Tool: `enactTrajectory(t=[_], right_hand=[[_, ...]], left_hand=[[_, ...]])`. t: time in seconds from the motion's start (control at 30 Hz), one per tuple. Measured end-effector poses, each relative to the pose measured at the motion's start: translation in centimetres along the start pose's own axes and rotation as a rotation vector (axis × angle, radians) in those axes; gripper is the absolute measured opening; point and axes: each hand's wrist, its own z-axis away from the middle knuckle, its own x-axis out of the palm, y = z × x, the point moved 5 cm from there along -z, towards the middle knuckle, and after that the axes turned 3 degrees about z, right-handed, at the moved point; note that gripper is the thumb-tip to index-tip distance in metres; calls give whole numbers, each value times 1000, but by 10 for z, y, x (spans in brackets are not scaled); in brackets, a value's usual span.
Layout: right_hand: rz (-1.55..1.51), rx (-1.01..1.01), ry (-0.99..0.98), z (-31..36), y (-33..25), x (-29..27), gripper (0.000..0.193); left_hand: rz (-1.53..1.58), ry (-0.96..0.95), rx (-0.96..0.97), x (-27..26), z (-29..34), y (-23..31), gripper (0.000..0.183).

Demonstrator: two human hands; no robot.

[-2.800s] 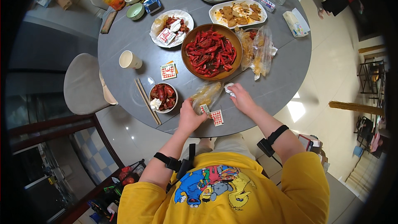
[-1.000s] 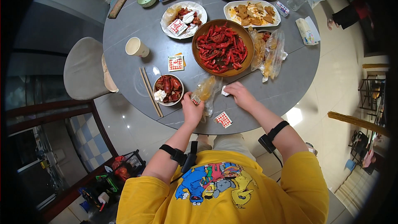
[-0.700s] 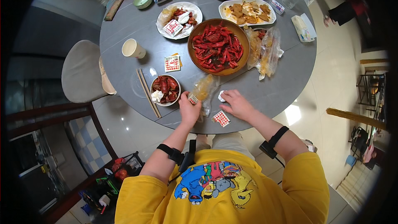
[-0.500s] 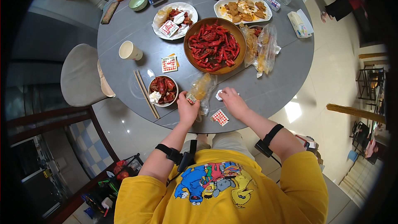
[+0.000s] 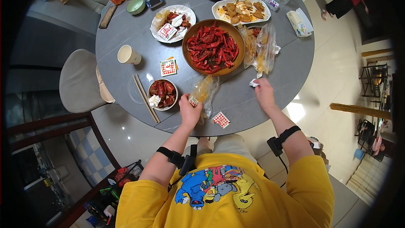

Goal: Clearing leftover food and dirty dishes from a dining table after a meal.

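White and crumpled, a tissue [image 5: 254,83] is resting in the pinching fingers of the right hand [image 5: 265,94], inside the right front edge of the table [image 5: 240,107]. The left hand [image 5: 189,109] is gripping a small packet [image 5: 193,101] near the front edge; whether it is also holding the crumpled plastic [image 5: 205,89] beside it, I cannot tell. A bowl of crayfish [image 5: 164,94] is standing just beside that hand, so a leftward swing could be tipping it. A checkered packet [image 5: 220,120] is lying close to the front edge, where trailing plastic could be dragging it off.
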Motion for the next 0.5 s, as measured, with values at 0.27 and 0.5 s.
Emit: enactTrajectory(t=[0.27,0.5], right_hand=[[17,19,-20,13,-14,24,19],[-294,71,-206,22,-89,63,21]], left_hand=[[16,-14,7,-2,-1,6,60],[10,-3,-5,-1,1,10,59]])
